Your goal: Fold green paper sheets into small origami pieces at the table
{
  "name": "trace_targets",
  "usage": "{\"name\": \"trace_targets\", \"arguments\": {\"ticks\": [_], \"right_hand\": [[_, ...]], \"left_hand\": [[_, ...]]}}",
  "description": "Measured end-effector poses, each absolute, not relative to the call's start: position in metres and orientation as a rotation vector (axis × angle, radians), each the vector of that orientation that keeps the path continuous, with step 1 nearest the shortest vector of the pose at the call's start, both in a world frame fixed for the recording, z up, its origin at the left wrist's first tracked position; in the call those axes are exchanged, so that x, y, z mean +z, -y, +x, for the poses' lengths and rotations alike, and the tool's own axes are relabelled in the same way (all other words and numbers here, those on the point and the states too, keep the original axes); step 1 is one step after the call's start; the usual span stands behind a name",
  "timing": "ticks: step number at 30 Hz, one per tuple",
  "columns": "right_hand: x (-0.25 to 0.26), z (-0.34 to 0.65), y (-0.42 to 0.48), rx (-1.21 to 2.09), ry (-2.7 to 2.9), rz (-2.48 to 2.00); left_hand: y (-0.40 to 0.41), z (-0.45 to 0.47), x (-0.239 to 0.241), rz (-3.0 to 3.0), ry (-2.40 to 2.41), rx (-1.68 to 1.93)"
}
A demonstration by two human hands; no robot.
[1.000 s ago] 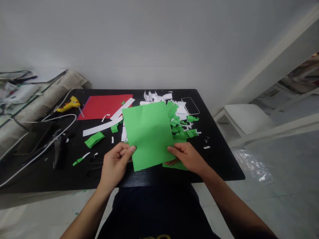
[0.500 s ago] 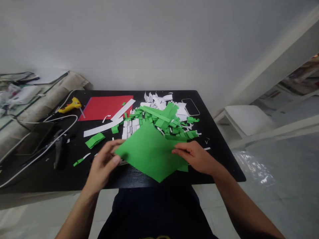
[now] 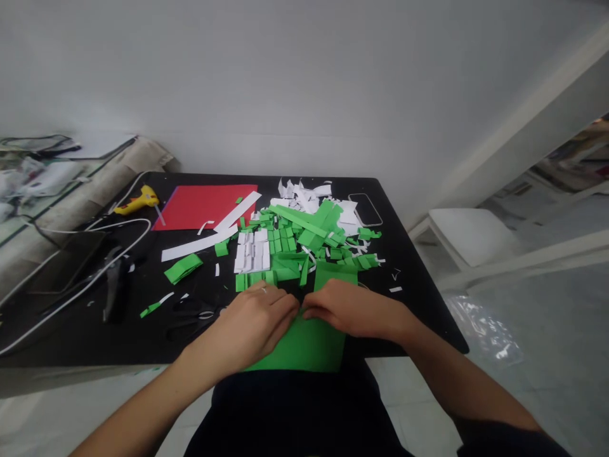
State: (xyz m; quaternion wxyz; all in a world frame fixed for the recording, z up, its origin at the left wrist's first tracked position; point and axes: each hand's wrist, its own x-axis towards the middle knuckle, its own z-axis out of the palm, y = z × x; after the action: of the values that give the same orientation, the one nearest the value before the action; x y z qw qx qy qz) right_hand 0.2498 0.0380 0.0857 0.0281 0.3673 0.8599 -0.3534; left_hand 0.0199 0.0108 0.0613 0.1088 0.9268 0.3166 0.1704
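Note:
A sheet of green paper (image 3: 311,349) lies at the near edge of the black table, reaching toward my lap. My left hand (image 3: 254,324) is closed on its far edge, with the knuckles up. Close beside it, my right hand (image 3: 349,308) pinches the same edge, fingertips almost touching those of the left. Their fingers hide part of the edge. Another green piece of paper (image 3: 337,273) shows just beyond my right hand. Black scissors (image 3: 190,320) rest left of my left hand. Folded white paper pieces (image 3: 252,251) and green folded pieces (image 3: 281,241) lie ahead of both hands.
A red sheet (image 3: 204,206) with white strips (image 3: 200,243) lies at the back left, near a yellow glue gun (image 3: 140,201) and a white cable (image 3: 121,251). Crumpled white paper (image 3: 304,195) and a phone-shaped object (image 3: 365,210) are at the back. A white stool (image 3: 471,235) stands right.
The green sheet has come down toward me and turned from a diamond to a squarer position. My hands have moved together at its far edge, uncovering the scissors and folded pieces.

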Motion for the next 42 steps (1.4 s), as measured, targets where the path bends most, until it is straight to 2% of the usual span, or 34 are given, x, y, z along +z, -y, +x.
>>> {"name": "trace_targets", "arguments": {"ticks": [4,15,21,24,27,31,42], "right_hand": [[0.074,0.25,-0.035,-1.235,-2.747,1.22],[0.061,0.293,-0.039,-1.201,-2.768,1.409],[0.052,0.316,-0.048,-0.865,-2.774,1.848],[0.037,0.312,-0.055,-0.608,-2.874,1.923],[0.021,0.306,-0.065,-0.536,-2.853,1.908],[0.016,0.301,-0.074,-0.565,-2.858,1.882],[0.049,0.278,-0.076,-0.915,-3.165,1.666]], "left_hand": [[-0.012,0.019,0.052,2.61,-0.995,0.455],[-0.019,-0.009,0.048,2.419,-1.044,0.472],[-0.015,-0.028,0.043,2.361,-1.047,0.598],[-0.01,-0.022,0.034,2.317,-0.991,0.647],[-0.003,-0.014,0.022,2.296,-0.997,0.688],[0.003,-0.007,0.006,2.331,-1.099,0.722],[0.01,-0.001,-0.028,2.385,-1.241,0.782]]}}
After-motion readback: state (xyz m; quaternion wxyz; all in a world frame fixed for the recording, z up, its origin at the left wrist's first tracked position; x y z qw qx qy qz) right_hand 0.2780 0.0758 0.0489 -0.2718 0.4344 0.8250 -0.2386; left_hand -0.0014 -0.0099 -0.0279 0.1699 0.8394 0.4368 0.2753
